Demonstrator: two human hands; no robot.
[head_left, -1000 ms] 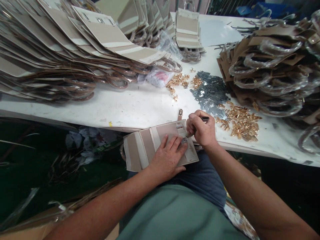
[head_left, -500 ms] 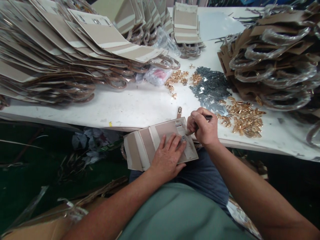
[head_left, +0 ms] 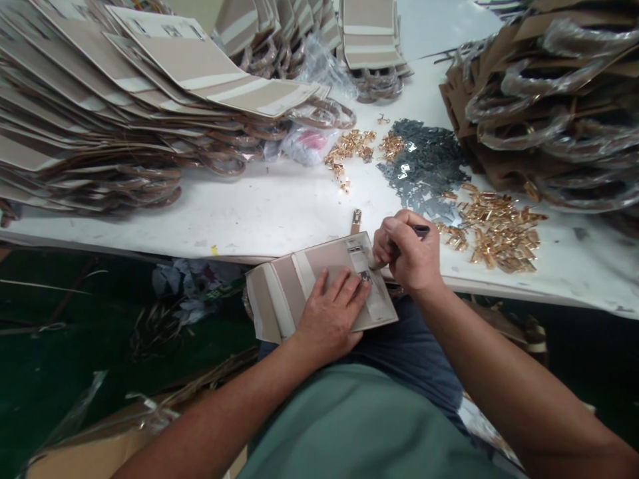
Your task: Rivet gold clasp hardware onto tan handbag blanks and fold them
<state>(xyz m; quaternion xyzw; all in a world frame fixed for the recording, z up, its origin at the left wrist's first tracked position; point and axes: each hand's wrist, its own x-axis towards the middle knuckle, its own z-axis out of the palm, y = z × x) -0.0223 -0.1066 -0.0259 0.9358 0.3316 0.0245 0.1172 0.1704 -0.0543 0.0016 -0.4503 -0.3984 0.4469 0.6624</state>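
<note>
A beige and cream flat bag piece (head_left: 284, 293) rests across my lap against the table edge. My left hand (head_left: 329, 316) lies flat on it with fingers stretched out. By its fingertips sits a small grey metal plate (head_left: 365, 275), and a narrow metal fitting (head_left: 355, 248) shows farther up the piece. My right hand (head_left: 413, 256) is closed around a dark-handled tool (head_left: 421, 231) at the piece's right side; the working tip is too small to make out. A short tan tab with a gold clasp part (head_left: 356, 219) lies just beyond the top edge.
Stacked beige bag pieces (head_left: 200, 66) with wrapped handles fill the left of the white table (head_left: 249, 206). Brown pieces with plastic-wrapped handles (head_left: 544, 136) are piled at right. Between them lie grey metal plates (head_left: 424, 163) and gold fittings (head_left: 504, 233). A cardboard box (head_left: 94, 456) stands lower left.
The camera view has shifted slightly. My left thumb has drawn in a little toward the hand. Both hands otherwise keep nearly the same places, the right still closed on the tool.
</note>
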